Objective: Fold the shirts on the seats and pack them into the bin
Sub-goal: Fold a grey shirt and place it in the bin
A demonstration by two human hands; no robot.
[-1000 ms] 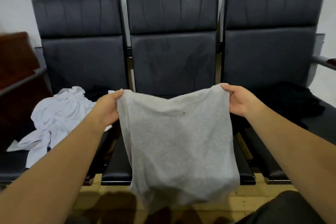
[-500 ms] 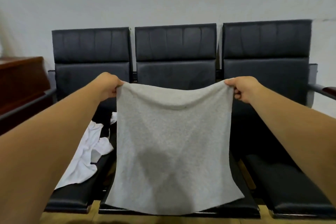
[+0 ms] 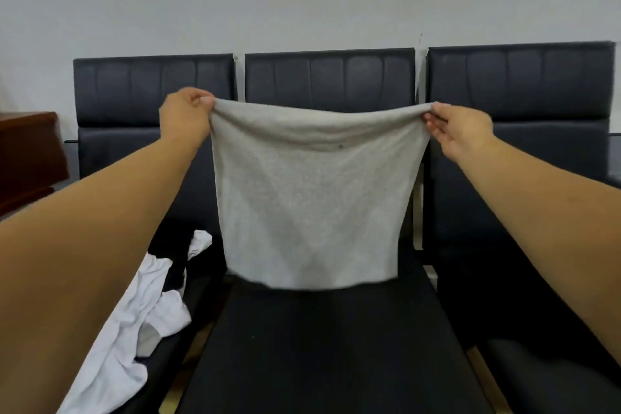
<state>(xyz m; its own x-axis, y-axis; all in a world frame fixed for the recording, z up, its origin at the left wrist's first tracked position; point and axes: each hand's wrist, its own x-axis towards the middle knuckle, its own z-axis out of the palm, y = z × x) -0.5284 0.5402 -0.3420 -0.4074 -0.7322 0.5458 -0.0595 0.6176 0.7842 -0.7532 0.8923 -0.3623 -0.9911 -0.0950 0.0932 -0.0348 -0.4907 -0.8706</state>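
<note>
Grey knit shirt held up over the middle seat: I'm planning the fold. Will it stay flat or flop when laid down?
Probably floppy: the grey knit shirt sags between the left hand and right hand. Likely light: fingertip pinches carry it.

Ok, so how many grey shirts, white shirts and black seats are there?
grey shirt: 1
white shirt: 1
black seats: 3, namely left seat, middle seat, right seat
Total: 5
Any dark cloth lying on the seats is too hard to tell apart, so it is not counted.
</note>
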